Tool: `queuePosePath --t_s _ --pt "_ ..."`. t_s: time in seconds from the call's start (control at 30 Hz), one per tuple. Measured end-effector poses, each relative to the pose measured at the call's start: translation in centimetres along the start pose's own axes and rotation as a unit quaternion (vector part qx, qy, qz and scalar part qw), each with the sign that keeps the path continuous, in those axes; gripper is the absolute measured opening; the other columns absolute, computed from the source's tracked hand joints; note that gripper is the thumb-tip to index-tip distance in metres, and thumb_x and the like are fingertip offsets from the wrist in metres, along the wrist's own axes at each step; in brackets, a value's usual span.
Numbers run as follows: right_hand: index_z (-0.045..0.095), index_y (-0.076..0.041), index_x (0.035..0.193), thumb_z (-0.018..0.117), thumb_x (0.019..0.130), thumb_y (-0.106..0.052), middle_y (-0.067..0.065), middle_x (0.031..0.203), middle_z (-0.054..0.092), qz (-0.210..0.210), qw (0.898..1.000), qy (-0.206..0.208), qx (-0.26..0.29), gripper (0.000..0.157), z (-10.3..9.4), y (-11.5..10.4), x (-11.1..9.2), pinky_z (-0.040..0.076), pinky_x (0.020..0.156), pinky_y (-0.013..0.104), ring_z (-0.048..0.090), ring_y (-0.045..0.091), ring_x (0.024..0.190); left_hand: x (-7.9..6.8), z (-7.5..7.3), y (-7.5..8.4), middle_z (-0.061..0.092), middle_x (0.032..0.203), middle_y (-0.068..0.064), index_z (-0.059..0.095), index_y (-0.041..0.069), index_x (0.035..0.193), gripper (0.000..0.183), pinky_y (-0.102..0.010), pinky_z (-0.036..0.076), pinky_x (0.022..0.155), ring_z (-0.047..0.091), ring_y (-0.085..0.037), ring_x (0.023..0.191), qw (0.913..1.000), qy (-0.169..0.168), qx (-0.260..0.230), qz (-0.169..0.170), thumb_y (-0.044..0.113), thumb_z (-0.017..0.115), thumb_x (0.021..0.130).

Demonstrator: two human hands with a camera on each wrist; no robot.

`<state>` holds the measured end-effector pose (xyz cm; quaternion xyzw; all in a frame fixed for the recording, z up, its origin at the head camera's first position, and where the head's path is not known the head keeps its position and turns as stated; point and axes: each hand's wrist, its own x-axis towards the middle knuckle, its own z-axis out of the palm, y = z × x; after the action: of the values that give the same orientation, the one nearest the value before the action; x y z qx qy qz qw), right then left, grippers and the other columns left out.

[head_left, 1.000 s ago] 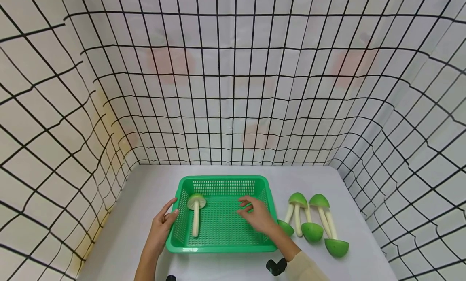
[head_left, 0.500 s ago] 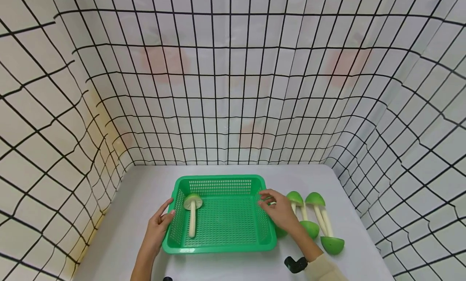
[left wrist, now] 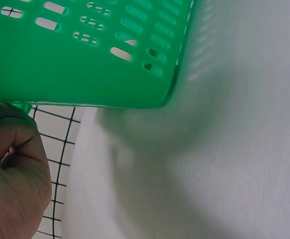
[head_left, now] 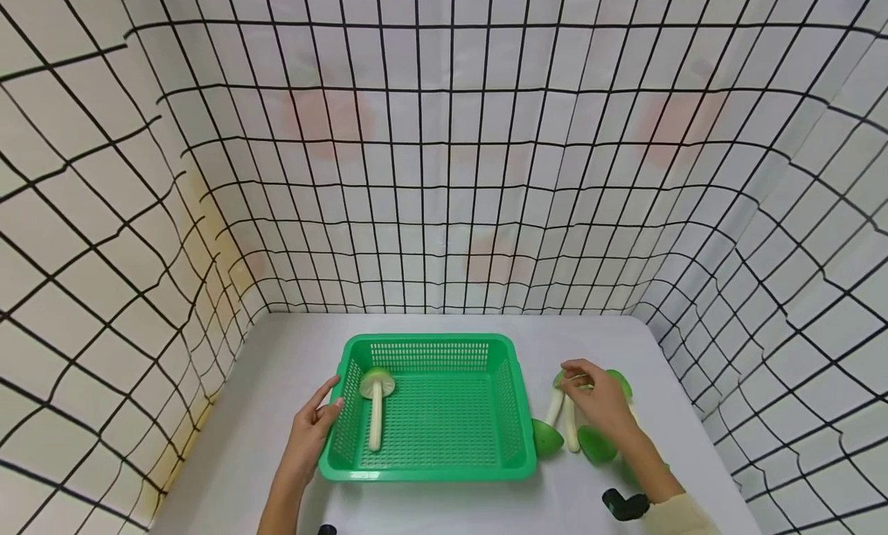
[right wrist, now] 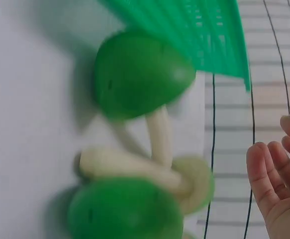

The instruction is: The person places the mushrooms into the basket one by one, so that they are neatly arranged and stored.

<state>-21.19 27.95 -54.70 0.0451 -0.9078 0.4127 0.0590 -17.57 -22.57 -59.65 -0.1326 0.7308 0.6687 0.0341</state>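
My left hand (head_left: 307, 435) grips the left rim of the green plastic basket (head_left: 430, 475), fingers bent against its edge. Inside, toward the left wall, lies one green-capped mushroom (head_left: 376, 419), cap far, pale stem pointing near. To the right of the basket lie loose mushrooms (head_left: 548, 440), the leftmost with its cap near, just beside the basket wall. My right hand (head_left: 602, 404) is over their far part, fingers loosely curved, thumb and fingertips narrowly apart, partly hiding caps and stems.
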Motion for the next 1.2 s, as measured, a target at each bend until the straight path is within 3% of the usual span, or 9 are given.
queuePosePath --t_s 0.3,0.5,0.67,0.83,0.97,1.2 --pt "0.067 -0.009 0.128 0.069 0.101 -0.030 0.010 0.117 0.071 0.028 0.997 0.016 -0.073 0.034 -3.4 4.2 -1.2 0.054 0.081 0.020 0.067 0.023 0.102 -0.1 0.1 0.1 0.058 0.079 -0.001 0.048 0.033 0.153 0.052 -0.026 0.049 0.062 0.056 -0.013 0.069 1.0000 0.001 -0.002 -0.001 0.035 0.063 0.103" --pt "0.067 -0.006 0.127 0.070 0.100 -0.028 0.013 0.115 0.072 0.029 0.994 0.023 -0.099 0.035 -5.0 6.6 -2.4 0.053 0.077 0.019 0.067 0.015 0.097 -0.2 0.4 0.0 0.062 0.084 -0.005 0.048 0.032 0.154 0.053 -0.027 0.050 0.063 0.057 -0.014 0.071 0.9999 0.002 -0.011 -0.002 0.035 0.064 0.103" --pt "0.066 -0.005 0.128 0.069 0.100 -0.031 0.014 0.117 0.071 0.049 0.992 0.017 -0.112 0.039 -5.3 8.8 -2.7 0.053 0.077 0.019 0.069 0.026 0.101 -0.1 0.1 0.0 0.061 0.084 -0.004 0.048 0.034 0.154 0.054 -0.027 0.050 0.063 0.057 -0.013 0.071 1.0000 -0.001 -0.004 0.007 0.038 0.065 0.102" --pt "0.066 -0.003 0.129 0.069 0.100 -0.032 0.017 0.118 0.072 0.069 0.991 0.002 -0.119 0.041 -5.2 9.8 -2.9 0.055 0.078 0.026 0.070 0.033 0.104 -0.2 -0.4 0.0 0.050 0.075 0.001 0.048 0.033 0.154 0.053 -0.026 0.046 0.061 0.051 -0.011 0.066 0.9999 0.009 0.007 0.009 0.036 0.064 0.103" --pt "0.066 0.000 0.126 0.071 0.098 -0.026 0.020 0.115 0.072 0.074 0.989 0.001 -0.127 0.039 -5.6 10.0 -3.3 0.054 0.075 0.028 0.070 0.034 0.100 -0.2 -0.3 0.1 0.050 0.075 0.002 0.046 0.033 0.155 0.055 -0.026 0.047 0.061 0.051 -0.012 0.067 0.9999 0.000 0.009 0.008 0.039 0.064 0.103" --pt "0.066 0.002 0.125 0.071 0.098 -0.030 0.020 0.112 0.073 0.078 0.988 0.002 -0.137 0.042 -6.4 11.7 -3.5 0.055 0.073 0.030 0.071 0.033 0.095 -0.4 -0.1 0.0 0.055 0.079 -0.003 0.045 0.028 0.156 0.058 -0.027 0.050 0.061 0.055 -0.013 0.069 0.9999 -0.002 0.008 0.015 0.040 0.063 0.103"
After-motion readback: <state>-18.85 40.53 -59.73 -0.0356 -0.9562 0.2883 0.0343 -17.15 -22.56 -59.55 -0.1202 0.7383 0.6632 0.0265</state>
